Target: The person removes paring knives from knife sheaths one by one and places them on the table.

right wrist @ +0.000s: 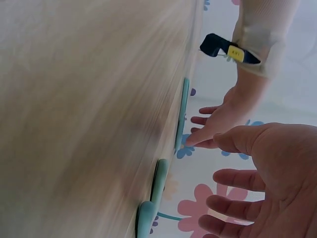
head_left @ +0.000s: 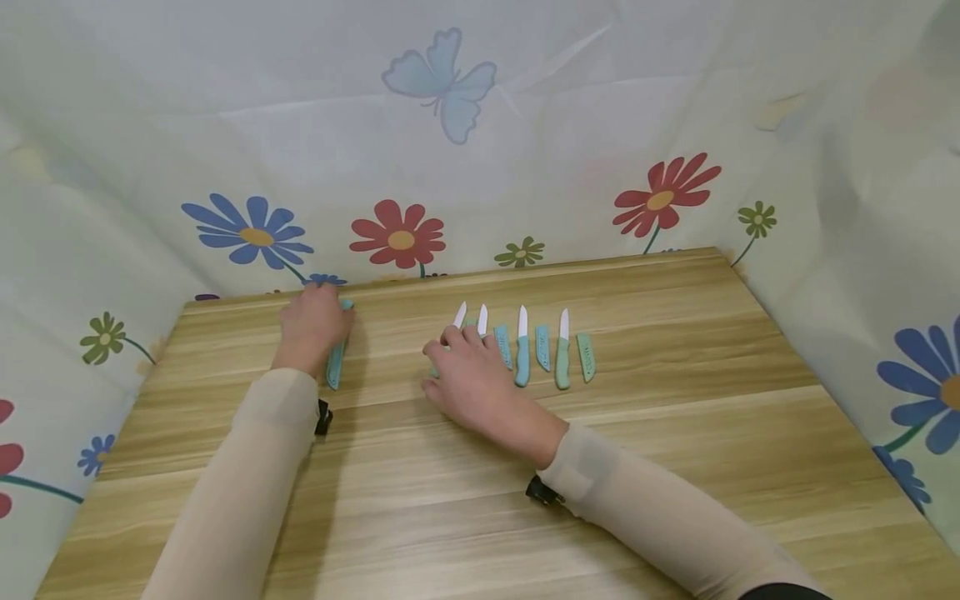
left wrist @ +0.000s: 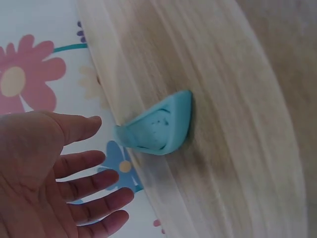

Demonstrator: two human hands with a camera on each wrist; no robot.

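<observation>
At the table's far left, a long teal piece (head_left: 335,362) lies flat, its kind not clear. My left hand (head_left: 311,329) hovers beside it; the left wrist view has this hand's fingers extended, with nothing in the palm. My right hand (head_left: 480,387) is over the left end of a row of small knives, fingers spread. Two white blades (head_left: 482,318) stick out past its fingertips, their handles mostly hidden. To its right lie a blue-handled knife (head_left: 522,358), a green-handled knife (head_left: 562,367), two blue blade covers (head_left: 543,348) and a green blade cover (head_left: 586,358).
Everything lies on a wood-grain table (head_left: 420,500). Its back edge meets a white sheet (head_left: 555,150) printed with flowers and a butterfly, which also hangs along both sides. A black wrist camera (head_left: 323,417) is strapped at the left sleeve, another black camera (head_left: 542,490) at the right.
</observation>
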